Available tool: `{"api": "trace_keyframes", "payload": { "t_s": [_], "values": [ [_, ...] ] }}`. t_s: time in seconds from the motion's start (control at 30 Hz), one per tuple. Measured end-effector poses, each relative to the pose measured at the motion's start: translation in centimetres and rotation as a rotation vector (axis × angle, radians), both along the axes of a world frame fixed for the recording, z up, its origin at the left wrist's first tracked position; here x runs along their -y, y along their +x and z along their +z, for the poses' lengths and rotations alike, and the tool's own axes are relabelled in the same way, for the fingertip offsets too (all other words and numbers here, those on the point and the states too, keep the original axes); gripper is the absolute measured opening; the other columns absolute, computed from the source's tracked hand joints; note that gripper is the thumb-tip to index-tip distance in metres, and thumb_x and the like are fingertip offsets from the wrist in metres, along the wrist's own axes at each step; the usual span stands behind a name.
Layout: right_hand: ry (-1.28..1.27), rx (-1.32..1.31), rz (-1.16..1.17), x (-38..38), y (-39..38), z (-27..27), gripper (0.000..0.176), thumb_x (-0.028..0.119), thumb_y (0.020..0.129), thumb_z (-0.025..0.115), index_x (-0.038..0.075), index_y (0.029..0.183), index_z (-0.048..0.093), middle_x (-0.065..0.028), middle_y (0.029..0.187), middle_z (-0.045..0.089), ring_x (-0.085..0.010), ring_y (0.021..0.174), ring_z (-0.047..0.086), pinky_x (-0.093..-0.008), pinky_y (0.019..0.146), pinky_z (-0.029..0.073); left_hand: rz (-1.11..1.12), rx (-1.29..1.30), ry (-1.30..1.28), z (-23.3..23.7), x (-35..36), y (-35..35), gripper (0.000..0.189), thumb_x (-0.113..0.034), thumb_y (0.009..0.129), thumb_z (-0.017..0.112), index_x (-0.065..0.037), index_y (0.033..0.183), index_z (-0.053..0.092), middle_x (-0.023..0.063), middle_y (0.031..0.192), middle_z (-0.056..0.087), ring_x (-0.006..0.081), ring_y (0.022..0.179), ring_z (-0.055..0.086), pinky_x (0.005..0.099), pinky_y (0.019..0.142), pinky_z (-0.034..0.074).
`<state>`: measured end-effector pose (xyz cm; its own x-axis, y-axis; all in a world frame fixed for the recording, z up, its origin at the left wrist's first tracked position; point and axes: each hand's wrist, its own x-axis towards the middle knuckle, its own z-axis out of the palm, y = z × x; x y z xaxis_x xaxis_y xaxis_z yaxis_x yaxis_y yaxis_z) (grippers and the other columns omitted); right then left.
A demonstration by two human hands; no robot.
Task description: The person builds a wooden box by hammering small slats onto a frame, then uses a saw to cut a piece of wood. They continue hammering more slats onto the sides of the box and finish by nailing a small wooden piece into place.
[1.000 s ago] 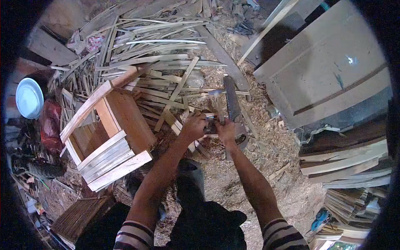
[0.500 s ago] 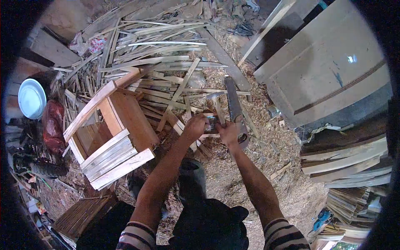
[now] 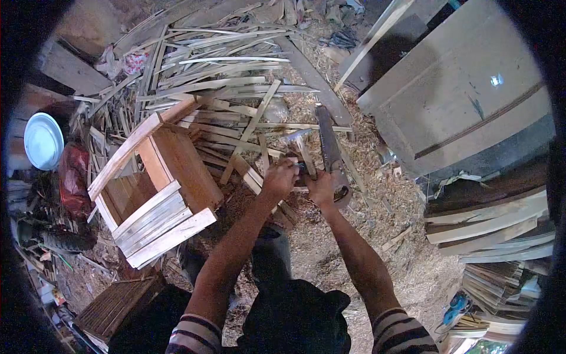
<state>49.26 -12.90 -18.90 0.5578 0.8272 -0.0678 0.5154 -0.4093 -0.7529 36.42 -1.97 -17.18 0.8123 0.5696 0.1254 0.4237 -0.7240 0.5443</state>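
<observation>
Hands: L hand (image 3: 278,180) & R hand (image 3: 321,187) close together, both clamped on small dark item (image 3: 300,170), ID unclear. Wood slat (image 3: 306,154) juts fwd from betw. them. Saw (image 3: 328,138) just beyond R hand, long axis pointing away. Crate (image 3: 177,171) left of L hand.
</observation>
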Motion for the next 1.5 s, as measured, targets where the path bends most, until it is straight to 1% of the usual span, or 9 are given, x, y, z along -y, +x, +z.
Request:
{"api": "trace_keyframes", "payload": {
  "t_s": [0.13,0.23,0.67,0.87,0.97,1.03,1.13,1.37,1.5],
  "values": [
    [-0.112,0.140,0.047,-0.5,0.4,-0.6,0.021,0.016,0.076,0.063,-0.002,0.086,0.063,-0.0241,0.073,0.062,-0.0426,0.071,0.060,-0.0467,0.062,0.047,0.005,0.167,0.080,-2.5,1.3,-0.1,0.011,-0.011,0.076,0.058,-0.006,0.084,0.064,0.0127,0.095,0.062,0.0333,0.089,0.060,0.0432,0.079,0.048],
    [-0.118,-0.044,-0.051,-0.8,0.0,2.3,0.027,0.027,0.077,0.066,0.000,0.081,0.067,-0.0201,0.065,0.062,-0.0343,0.062,0.063,-0.0434,0.058,0.046,-0.050,0.154,0.193,-2.3,1.1,0.1,0.013,-0.012,0.078,0.058,-0.007,0.087,0.066,0.0112,0.095,0.063,0.0306,0.094,0.059,0.0427,0.086,0.046],
    [-0.034,0.090,-0.026,-0.9,-0.2,2.1,0.029,0.028,0.078,0.064,-0.002,0.077,0.064,-0.0229,0.063,0.059,-0.0423,0.060,0.059,-0.0441,0.055,0.046,-0.203,-0.094,0.254,-2.2,-0.3,1.4,0.017,-0.015,0.082,0.060,-0.002,0.091,0.060,0.0141,0.107,0.057,0.0319,0.101,0.055,0.0411,0.090,0.044],
    [0.005,0.071,-0.067,-0.4,-0.1,-2.4,0.031,0.026,0.082,0.063,-0.003,0.075,0.063,-0.0158,0.058,0.060,-0.0258,0.049,0.058,-0.0401,0.050,0.043,-0.051,-0.035,-0.088,-2.9,-0.3,0.5,0.019,-0.017,0.084,0.060,0.000,0.090,0.061,0.0192,0.102,0.057,0.0329,0.099,0.056,0.0433,0.084,0.047],
    [0.664,-0.761,-0.310,0.3,-0.3,-4.5,0.030,0.026,0.081,0.066,-0.003,0.076,0.064,-0.0116,0.055,0.059,-0.0169,0.048,0.056,-0.0387,0.049,0.042,0.030,-0.065,-0.209,-0.4,-0.3,0.4,0.025,-0.022,0.084,0.060,-0.005,0.102,0.061,0.0172,0.092,0.062,0.0358,0.087,0.061,0.0459,0.074,0.051],
    [0.137,-0.394,0.055,0.0,0.5,1.4,0.029,0.023,0.077,0.068,0.003,0.098,0.065,-0.0155,0.070,0.063,-0.0337,0.070,0.062,-0.0396,0.067,0.049,0.149,-0.020,-0.175,0.7,-0.1,0.2,0.022,-0.022,0.084,0.061,-0.007,0.099,0.063,0.0196,0.089,0.063,0.0366,0.080,0.063,0.0476,0.072,0.052],
    [-0.118,-0.176,0.013,-0.2,0.9,3.1,0.031,0.025,0.077,0.069,0.002,0.098,0.064,-0.0176,0.072,0.064,-0.0356,0.070,0.063,-0.0414,0.064,0.049,0.174,-0.027,-0.231,2.2,-1.0,0.4,0.018,-0.022,0.083,0.064,-0.006,0.091,0.066,0.0149,0.078,0.064,0.0337,0.079,0.063,0.0439,0.071,0.052],
    [-0.225,-0.050,-0.147,0.1,1.0,2.8,0.033,0.024,0.078,0.066,0.001,0.102,0.065,-0.0218,0.076,0.065,-0.0406,0.072,0.062,-0.0479,0.063,0.048,-0.145,-0.152,-0.133,-0.9,-1.5,-0.3,0.012,-0.012,0.075,0.064,-0.007,0.085,0.068,0.0157,0.087,0.064,0.0325,0.087,0.063,0.0430,0.078,0.052],
    [-0.074,0.080,-0.130,0.7,1.7,0.4,0.025,0.022,0.077,0.067,0.001,0.090,0.069,-0.0197,0.071,0.066,-0.0313,0.066,0.066,-0.0387,0.061,0.049,0.148,-0.237,-0.150,0.8,-0.7,-0.1,0.019,-0.015,0.076,0.060,-0.011,0.093,0.067,0.0133,0.089,0.063,0.0296,0.091,0.062,0.0414,0.077,0.051]
  ]
}}
